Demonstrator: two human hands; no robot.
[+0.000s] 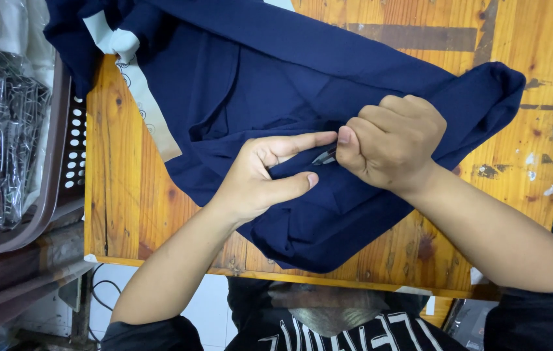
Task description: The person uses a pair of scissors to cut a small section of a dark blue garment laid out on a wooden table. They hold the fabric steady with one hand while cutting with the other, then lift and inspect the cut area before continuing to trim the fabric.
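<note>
A big dark blue cloth (276, 84) is lying spread over a wooden table (537, 39), from the far left corner down toward the near edge. The left hand (260, 175) is resting on the middle of the cloth. Its first finger is pointing to the right and its thumb is sticking out below, so the hand is spread open and is pressing the cloth flat between them, not pinching anything. The right hand (390, 140) is sitting just to the right of it, curled into a tight fist. It is squeezing a small dark tool (324, 156), maybe little snips, and only the tip is poking out past the thumb. The tip is pointing left and is touching the cloth right beside the left first finger. A pale strip (143, 97) with little dark marks is lying along the left edge of the cloth. Off the table on the left, a brown basket (55, 162) with holes is holding shiny plastic bags (3, 130).
</note>
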